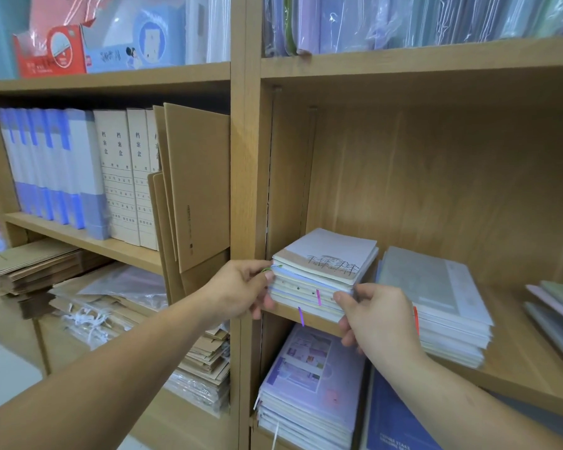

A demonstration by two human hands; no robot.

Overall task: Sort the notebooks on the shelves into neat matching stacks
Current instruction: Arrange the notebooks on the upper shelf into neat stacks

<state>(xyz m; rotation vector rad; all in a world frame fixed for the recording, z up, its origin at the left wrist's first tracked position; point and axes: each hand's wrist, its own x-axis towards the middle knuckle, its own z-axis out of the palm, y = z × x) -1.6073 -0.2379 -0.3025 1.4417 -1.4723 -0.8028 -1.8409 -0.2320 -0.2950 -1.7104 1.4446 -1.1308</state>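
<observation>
Small notebook stack (322, 271) sitting on shelf (517, 362), centre of frame, between hands; left hand (241, 287) gripping its left end, right hand (377, 313) pinching its right corner; front edge running left-right; both hands equally near.

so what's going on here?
A person has both hands on a small stack of notebooks at the left end of a wooden shelf. The left hand grips its left edge; the right hand pinches its front right corner. A bigger grey stack lies just right of it, and a purple stack lies below.
</observation>
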